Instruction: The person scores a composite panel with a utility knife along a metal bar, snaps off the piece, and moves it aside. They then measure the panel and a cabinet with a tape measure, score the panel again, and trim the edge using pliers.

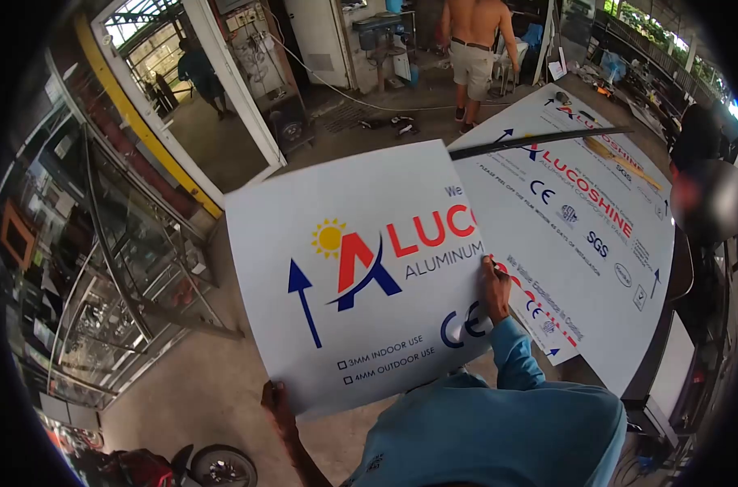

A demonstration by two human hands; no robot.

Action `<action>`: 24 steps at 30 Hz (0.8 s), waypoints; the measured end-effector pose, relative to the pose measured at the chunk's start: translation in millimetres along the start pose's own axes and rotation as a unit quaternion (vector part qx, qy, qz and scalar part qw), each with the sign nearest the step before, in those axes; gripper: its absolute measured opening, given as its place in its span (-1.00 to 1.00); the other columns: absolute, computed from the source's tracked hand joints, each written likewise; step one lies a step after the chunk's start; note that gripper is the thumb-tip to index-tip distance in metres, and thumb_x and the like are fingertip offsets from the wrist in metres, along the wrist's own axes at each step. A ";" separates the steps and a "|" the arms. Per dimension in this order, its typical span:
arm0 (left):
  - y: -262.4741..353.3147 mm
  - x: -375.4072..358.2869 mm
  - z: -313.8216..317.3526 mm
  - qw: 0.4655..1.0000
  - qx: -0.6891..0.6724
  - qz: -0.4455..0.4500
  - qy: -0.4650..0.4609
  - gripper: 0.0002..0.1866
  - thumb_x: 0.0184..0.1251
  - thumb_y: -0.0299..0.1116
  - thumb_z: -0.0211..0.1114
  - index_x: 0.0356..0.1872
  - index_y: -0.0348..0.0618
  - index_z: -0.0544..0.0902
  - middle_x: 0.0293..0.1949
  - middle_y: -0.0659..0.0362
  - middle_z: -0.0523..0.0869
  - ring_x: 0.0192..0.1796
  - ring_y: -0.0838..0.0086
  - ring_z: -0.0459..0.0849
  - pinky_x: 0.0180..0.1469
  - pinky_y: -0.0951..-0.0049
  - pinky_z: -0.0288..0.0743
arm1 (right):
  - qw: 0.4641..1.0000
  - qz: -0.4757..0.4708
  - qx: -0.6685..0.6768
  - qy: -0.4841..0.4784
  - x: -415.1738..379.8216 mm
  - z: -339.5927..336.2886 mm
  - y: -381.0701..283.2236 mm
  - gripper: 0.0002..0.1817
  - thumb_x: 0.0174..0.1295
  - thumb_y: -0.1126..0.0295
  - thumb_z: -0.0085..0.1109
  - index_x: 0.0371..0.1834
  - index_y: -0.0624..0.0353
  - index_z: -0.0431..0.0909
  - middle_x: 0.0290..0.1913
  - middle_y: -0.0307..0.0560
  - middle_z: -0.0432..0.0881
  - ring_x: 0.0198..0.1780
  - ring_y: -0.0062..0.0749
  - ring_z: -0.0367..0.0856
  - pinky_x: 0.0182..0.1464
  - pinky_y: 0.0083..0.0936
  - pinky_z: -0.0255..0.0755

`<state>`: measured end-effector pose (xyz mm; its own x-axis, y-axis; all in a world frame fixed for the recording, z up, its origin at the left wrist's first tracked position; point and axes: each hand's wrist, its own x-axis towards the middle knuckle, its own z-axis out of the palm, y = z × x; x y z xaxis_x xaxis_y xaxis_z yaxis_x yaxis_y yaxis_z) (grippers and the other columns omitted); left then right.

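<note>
One printed panel [361, 325] | left fingers [275, 396] gripping lower corner | right fingers [496, 280] gripping edge

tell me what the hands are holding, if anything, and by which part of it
A printed white panel: the left hand grips its left edge near the lower corner, the right hand its right edge.
</note>
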<state>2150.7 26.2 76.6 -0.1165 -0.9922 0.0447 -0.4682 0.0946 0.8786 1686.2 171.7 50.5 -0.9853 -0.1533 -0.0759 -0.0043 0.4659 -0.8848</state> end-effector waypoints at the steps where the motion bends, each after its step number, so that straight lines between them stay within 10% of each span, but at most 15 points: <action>1: -19.2 31.3 -1.7 0.999 0.015 -0.044 -0.011 -0.77 0.23 -0.35 0.12 -0.23 -0.34 0.55 -0.61 0.31 0.18 -0.50 0.59 0.14 -0.46 0.50 0.10 | 1.000 0.000 -0.018 -0.013 2.5 28.1 -9.8 -0.28 0.08 -0.24 0.03 -0.48 0.40 0.55 -0.56 0.18 0.54 -0.42 -0.18 0.47 -0.29 -0.25 0.31; 6: -30.8 173.7 32.9 0.997 0.036 -0.052 0.050 -0.55 0.26 -0.04 0.12 -0.50 -0.33 0.44 -0.62 0.25 0.32 -0.49 0.53 0.23 -0.45 0.41 0.18 | 0.993 0.037 -0.092 -0.060 59.7 165.1 -26.9 -0.32 0.11 -0.19 0.07 -0.52 0.41 0.55 -0.59 0.14 0.52 -0.49 -0.23 0.46 -0.34 -0.22 0.30; 8: -25.1 260.9 40.6 0.997 0.050 -0.055 0.014 -0.51 0.25 0.01 0.14 -0.50 -0.34 0.44 -0.59 0.23 0.38 -0.46 0.52 0.28 -0.42 0.43 0.20 | 0.992 -0.001 -0.097 -0.085 92.2 232.4 -48.6 -0.28 0.09 -0.27 -0.03 -0.50 0.35 0.59 -0.49 0.29 0.57 -0.33 0.11 0.56 -0.24 -0.18 0.36; 17: 22.0 545.7 149.8 0.993 -0.117 -0.002 0.007 -0.78 0.24 -0.35 0.10 -0.43 -0.36 0.50 -0.53 0.21 0.50 -0.44 0.47 0.41 -0.36 0.45 0.32 | 0.989 0.075 -0.032 -0.127 242.4 397.2 -191.1 -0.36 0.09 -0.18 0.03 -0.43 0.34 0.59 -0.44 0.21 0.61 -0.33 -0.01 0.60 -0.25 -0.20 0.39; 24: 73.9 802.0 307.9 0.992 0.033 0.054 -0.105 -0.72 0.26 -0.32 0.13 -0.28 -0.43 0.58 -0.43 0.15 0.60 -0.39 0.48 0.44 -0.26 0.44 0.37 | 0.990 0.139 0.019 -0.004 389.7 505.2 -197.8 -0.39 0.11 -0.14 0.05 -0.42 0.36 0.60 -0.48 0.16 0.61 -0.40 -0.07 0.58 -0.29 -0.25 0.40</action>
<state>1753.0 -737.5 31.0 -0.3460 -0.9377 0.0300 -0.4991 0.2110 0.8405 1389.5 -420.4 -36.3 -0.9461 -0.0306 -0.3224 0.2733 0.4584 -0.8457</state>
